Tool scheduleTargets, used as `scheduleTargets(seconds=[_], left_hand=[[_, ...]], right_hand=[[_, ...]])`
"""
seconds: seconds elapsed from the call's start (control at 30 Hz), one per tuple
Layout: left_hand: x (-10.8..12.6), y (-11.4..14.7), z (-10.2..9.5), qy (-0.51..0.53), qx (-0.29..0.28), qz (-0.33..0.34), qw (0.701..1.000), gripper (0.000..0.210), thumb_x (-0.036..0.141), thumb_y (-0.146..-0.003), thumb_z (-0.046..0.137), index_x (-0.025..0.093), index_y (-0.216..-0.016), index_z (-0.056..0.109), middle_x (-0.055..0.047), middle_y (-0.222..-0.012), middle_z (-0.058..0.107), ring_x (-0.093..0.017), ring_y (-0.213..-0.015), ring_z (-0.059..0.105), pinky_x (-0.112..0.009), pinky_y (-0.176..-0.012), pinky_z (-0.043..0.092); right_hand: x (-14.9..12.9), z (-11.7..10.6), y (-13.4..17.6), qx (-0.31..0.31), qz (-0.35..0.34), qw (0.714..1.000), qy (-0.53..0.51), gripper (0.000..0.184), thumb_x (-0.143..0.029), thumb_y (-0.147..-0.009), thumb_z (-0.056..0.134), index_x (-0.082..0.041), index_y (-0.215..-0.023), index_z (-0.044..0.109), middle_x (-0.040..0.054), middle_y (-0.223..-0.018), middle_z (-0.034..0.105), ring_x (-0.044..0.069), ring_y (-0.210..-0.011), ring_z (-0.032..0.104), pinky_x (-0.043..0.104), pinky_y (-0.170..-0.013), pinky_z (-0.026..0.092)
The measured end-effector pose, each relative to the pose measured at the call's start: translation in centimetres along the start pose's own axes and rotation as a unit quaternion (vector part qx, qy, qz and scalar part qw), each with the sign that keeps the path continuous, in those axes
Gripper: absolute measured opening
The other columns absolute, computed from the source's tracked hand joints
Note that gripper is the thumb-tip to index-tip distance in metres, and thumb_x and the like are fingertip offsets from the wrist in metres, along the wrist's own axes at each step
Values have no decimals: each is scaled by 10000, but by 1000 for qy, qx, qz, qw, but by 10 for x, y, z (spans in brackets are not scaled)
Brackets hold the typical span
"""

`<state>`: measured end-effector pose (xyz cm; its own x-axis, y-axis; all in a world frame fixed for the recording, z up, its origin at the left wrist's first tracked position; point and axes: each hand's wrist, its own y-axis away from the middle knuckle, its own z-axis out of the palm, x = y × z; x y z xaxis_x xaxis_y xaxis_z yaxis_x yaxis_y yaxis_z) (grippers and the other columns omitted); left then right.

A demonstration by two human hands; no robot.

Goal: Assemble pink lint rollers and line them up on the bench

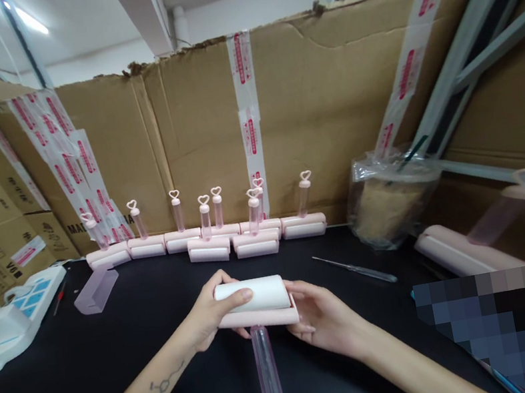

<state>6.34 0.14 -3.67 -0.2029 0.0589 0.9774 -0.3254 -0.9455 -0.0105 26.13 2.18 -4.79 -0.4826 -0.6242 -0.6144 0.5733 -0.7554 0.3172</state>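
A pink lint roller (258, 319) with a white roll and a clear pinkish handle is held over the middle of the black table. The handle points down toward me. My left hand (214, 310) grips the left end, its thumb lying across the white roll. At the other end, my right hand (321, 315) has its fingers against the pink frame, with some fingertips hidden behind it. Several similar lint rollers (208, 248) stand along the cardboard, handles up with heart-shaped loops.
A translucent cover (96, 290) lies at left near a white power strip (24, 316). A thin screwdriver (356, 268) rests at right, before a bagged drink cup (388, 201). Another lint roller (469, 248) is farther right. Taped cardboard (197, 113) walls the back.
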Motion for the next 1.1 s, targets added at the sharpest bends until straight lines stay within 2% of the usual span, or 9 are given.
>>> scheduleTargets(seconds=[0.2, 0.5, 0.63, 0.77, 0.93, 1.1], left_hand=[[1, 2, 1, 0, -4, -9, 1000, 360, 348, -707, 688, 183, -798, 381, 7, -711, 592, -142, -532, 619, -242, -368, 525], [1, 2, -1, 10, -7, -21, 1000, 356, 355, -713, 679, 182, -790, 378, 5, -716, 592, -150, -545, 627, -245, -377, 528], [4, 3, -3, -16, -6, -5, 1000, 371, 357, -689, 698, 176, -804, 395, -1, -738, 586, -152, -557, 627, -237, -369, 524], [4, 3, -4, -31, -12, -6, 999, 388, 367, -673, 710, 173, -815, 406, -6, -758, 585, -154, -559, 632, -239, -370, 526], [3, 3, -4, -27, -25, -14, 999, 393, 368, -670, 713, 179, -816, 401, -12, -804, 582, -159, -587, 638, -245, -378, 533], [4, 3, -2, -24, -28, -6, 999, 386, 373, -671, 710, 183, -795, 398, 13, -739, 553, -119, -544, 585, -182, -317, 474]], right_hand=[[-2, 3, 1, -2, 2, 1000, 0, 167, -198, -642, 685, -164, -647, 522, -60, -474, 473, 33, -377, 354, 139, -312, 135], [2, 5, 0, -2, -33, 999, 18, 140, -219, -659, 667, -161, -659, 540, -59, -489, 469, 30, -374, 320, 143, -305, 140], [2, 6, 6, 5, -36, 997, 65, 121, -250, -690, 667, -175, -735, 584, -42, -552, 508, 47, -418, 371, 147, -321, 211], [1, 2, 8, 14, -16, 992, 124, 212, -373, -719, 677, -187, -712, 575, -36, -566, 506, 58, -445, 389, 163, -391, 312], [3, -1, 5, 21, -3, 991, 129, 287, -452, -704, 684, -191, -719, 565, -42, -531, 479, 66, -437, 345, 188, -368, 210], [4, 5, 6, 22, -23, 996, 88, 292, -402, -642, 746, -209, -747, 554, -61, -502, 458, 69, -426, 346, 200, -374, 178]])
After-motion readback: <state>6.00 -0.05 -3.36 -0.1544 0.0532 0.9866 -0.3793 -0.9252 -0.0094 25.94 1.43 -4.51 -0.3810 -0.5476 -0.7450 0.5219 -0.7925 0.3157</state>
